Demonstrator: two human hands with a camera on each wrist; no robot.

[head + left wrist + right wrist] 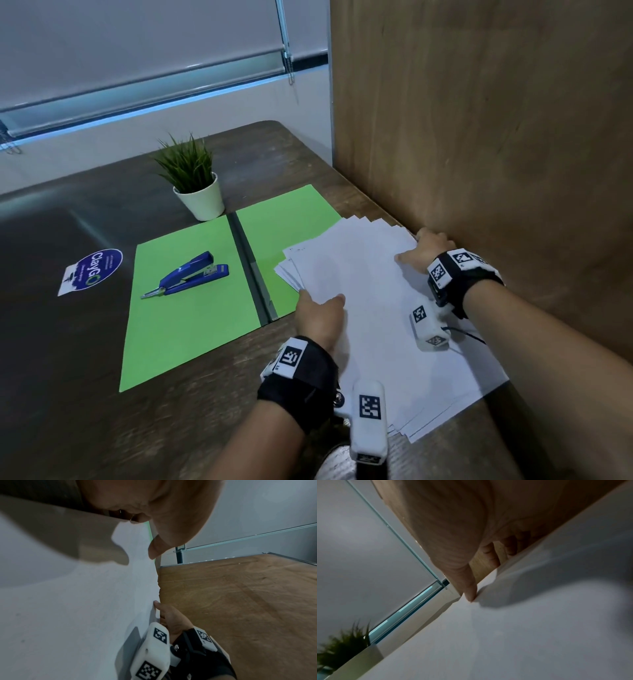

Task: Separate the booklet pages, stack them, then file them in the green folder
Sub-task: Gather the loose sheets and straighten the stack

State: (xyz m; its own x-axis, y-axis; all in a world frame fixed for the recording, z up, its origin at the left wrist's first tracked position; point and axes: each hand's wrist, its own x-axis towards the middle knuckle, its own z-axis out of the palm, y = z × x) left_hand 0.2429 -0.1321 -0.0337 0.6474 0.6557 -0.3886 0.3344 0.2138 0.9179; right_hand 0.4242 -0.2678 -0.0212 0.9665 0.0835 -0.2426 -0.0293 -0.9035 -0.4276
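A fanned pile of white pages [370, 308] lies on the table at the right, its far left corner over the right flap of the open green folder [191, 308]. My left hand [320, 298] grips the pile's left edge, thumb [154, 550] on top and fingers tucked under. My right hand [411, 246] holds the far right corner by the wooden panel. Its thumb [468, 588] presses on the top sheet, and its fingers [491, 555] curl over the far edge. The pages' edges are uneven.
A blue stapler [191, 274] lies on the folder's left flap. A potted plant [198, 185] stands behind the folder. A blue and white sticker [90, 270] sits to the left. A tall wooden panel [479, 137] walls off the right side, close to the pages.
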